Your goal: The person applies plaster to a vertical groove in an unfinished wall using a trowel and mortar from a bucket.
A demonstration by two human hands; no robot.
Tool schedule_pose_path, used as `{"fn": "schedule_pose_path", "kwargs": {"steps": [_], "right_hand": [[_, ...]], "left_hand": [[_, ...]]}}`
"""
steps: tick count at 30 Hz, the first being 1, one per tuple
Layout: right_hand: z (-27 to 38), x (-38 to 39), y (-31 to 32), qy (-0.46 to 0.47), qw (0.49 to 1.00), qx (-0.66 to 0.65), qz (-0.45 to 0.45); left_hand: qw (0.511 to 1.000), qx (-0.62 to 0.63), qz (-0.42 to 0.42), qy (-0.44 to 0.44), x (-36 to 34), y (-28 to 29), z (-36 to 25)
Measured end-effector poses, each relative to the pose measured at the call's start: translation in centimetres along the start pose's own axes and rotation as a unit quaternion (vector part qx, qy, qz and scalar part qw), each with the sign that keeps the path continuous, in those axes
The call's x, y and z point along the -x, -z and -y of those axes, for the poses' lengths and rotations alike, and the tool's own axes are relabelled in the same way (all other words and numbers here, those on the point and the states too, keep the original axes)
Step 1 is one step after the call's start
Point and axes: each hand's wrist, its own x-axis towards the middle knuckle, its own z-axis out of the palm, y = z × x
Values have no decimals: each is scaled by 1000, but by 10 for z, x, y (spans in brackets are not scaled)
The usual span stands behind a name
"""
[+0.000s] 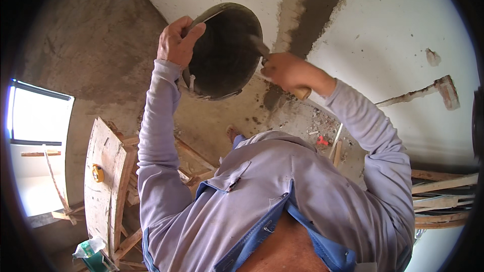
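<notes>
Held up in front of me, a dark bucket [219, 50] is tipped so that its open mouth faces me. My left hand [177, 43] is closed on its rim at the upper left, thumb over the edge. Closed round a wooden handle, my right hand [292, 73] holds a trowel [261, 47]; its blurred metal blade lies at the bucket's right rim. The handle's butt sticks out below my fist. The bucket's inside is too dark to show what is in it. Behind it, a damp grey-brown mortar strip [322, 7] runs up the white wall [393, 30].
At the left stands a wooden bench [103, 196] with a yellow tape measure [98, 173] on it. A plastic bottle [89, 248] is near its lower end. Timber planks [443, 191] are stacked at the right. Rubble and a red piece [322, 141] lie on the floor.
</notes>
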Motion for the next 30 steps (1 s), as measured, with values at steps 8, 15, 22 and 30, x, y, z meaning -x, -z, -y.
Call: {"fn": "schedule_pose_path", "kwargs": {"steps": [8, 15, 22, 30], "right_hand": [[8, 37, -39, -199, 806, -558, 1], [17, 6, -24, -166, 871, -461, -22], [-54, -11, -53, 210, 956, 203, -6], [-1, 53, -46, -73, 970, -212, 95]], "left_hand": [[998, -22, -53, -40, 6, -21, -37], [999, 33, 10, -16, 6, -24, -20], [987, -10, 140, -83, 6, -45, -57], [955, 4, 285, -81, 16, -55, -91]]}}
